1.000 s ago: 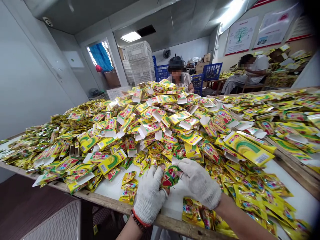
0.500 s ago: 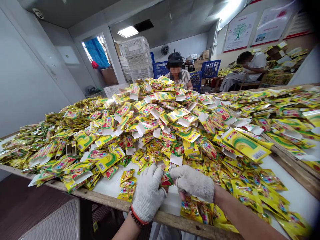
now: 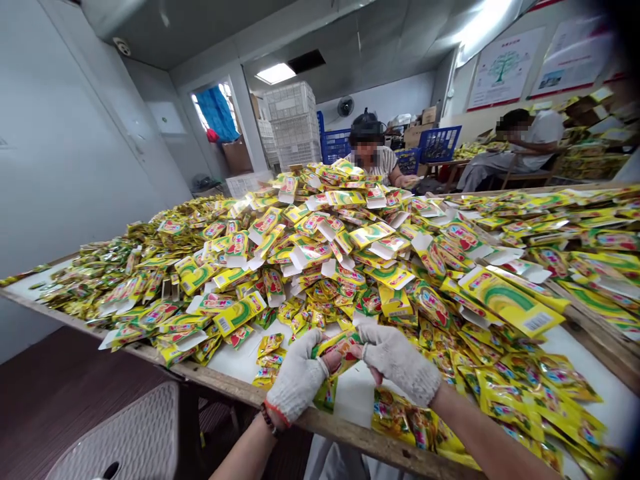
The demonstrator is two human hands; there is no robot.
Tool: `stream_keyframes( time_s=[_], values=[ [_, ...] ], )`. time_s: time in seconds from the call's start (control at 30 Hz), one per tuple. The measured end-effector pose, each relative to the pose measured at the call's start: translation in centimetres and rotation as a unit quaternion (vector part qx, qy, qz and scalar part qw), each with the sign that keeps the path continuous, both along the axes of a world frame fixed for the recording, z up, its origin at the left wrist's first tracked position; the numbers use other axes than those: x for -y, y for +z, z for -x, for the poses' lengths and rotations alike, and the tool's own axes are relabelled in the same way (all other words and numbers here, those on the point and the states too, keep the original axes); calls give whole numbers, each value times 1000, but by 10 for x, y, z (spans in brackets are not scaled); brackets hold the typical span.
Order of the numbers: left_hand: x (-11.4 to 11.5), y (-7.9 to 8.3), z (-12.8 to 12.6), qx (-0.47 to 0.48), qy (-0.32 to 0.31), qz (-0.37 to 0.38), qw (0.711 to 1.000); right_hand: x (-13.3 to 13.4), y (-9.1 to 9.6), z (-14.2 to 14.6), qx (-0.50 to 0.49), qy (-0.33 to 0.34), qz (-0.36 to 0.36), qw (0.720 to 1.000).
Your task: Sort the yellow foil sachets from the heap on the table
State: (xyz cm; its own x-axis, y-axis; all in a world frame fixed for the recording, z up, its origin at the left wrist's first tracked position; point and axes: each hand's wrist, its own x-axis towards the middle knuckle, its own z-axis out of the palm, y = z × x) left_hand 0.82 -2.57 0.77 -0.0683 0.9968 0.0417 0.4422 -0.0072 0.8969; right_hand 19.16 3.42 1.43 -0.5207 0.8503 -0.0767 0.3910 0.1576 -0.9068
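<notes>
Evidently, fingers of both hands pinch the yellow pack [image 3: 341,345] above the desk [image 3: 226,363]: two o'clock from the left hand [image 3: 301,379], ten from the right hand [image 3: 397,363], equally near, long axis seemingly nine-to-three.

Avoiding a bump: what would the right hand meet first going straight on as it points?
The yellow package it holds, then probably the left hand just beyond; depth is unclear.

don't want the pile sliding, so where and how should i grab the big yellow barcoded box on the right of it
Probably pinch the barcode end, from the near right: the yellow box lies tilted, broad printed face up, with that end jutting from the pile, while its other end lies among other boxes.
</notes>
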Motion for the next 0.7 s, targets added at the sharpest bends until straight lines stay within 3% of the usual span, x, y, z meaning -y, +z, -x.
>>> stream_keyframes(
  time_s=[0.1, 0.17, 0.27, 0.33, 0.4, 0.47, 0.5, 0.53, 0.6, 0.63, 0.7],
  values=[
    [7, 9, 5, 27, -27, 36, 999, 4, 1, 0, 36, -22, -83, 996],
    [9, 16, 16, 29, -54, 25, 998, 5, 6, -6, 34, -14, -69, 997],
    [4, 29, 49, -57, -30, -6, 998, 3, 25, -33, -162, -70, 26, 984],
    [-3, 35, 78, -214, 43, -7, 976, 0, 43, -54, -357, -130, 47, 924],
    [-10, 34, 104, -271, 62, 11, 961, -3, 57, -67, -498, -154, 58, 852],
    [-16, 28, 122, -303, 52, 28, 951, -5, 60, -63, -531, -145, 103, 829],
    [-19, 23, 127, -316, 42, 32, 947, -6, 57, -54, -503, -130, 127, 845],
    [-21, 19, 130, -329, 31, 35, 943, -6, 51, -42, -432, -110, 140, 884],
    [-24, 13, 131, -350, 15, 39, 936, -5, 34, -11, -227, -52, 113, 966],
    [-26, 13, 131, -357, 12, 40, 933, -2, 24, 5, -103, -29, 81, 991],
    [-26, 16, 130, -365, 17, 39, 930, 6, 8, 32, 68, -1, 22, 997]
  ],
)
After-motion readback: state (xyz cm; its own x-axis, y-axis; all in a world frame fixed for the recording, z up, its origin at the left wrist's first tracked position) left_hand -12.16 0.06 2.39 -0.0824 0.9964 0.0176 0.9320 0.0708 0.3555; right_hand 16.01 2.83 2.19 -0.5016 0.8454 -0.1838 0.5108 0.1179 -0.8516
